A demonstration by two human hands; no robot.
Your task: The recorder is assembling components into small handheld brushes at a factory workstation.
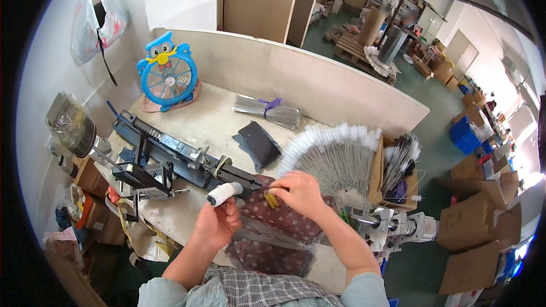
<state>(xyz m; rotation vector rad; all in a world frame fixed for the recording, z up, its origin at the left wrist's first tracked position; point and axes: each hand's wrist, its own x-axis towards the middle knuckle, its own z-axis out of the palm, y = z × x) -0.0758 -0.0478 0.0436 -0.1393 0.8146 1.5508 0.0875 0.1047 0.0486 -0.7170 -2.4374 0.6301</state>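
Observation:
My left hand [218, 223] is closed around the lower part of a white wrapped cylinder [225, 193] with a dark end, tilted up beside a long dark metal bench fixture [182, 156]. My right hand [298, 193] is pinched near the fixture's right tip, and what sits between its fingertips is too small to make out. Just below those fingers show the yellow handles [271, 200] of a tool. Under both hands spreads a brown polka-dot cloth [273, 256], with a bundle of thin clear strands [278, 237] lying across it.
Behind the hands lie a dark flat device [259, 141] and a wire bundle [267, 111] with a purple tie. White-tipped wires [333, 162] fan out at right, beside a cardboard box [375, 179] and metal clamp-like machine [398, 227]. A blue fan [169, 79] stands back left.

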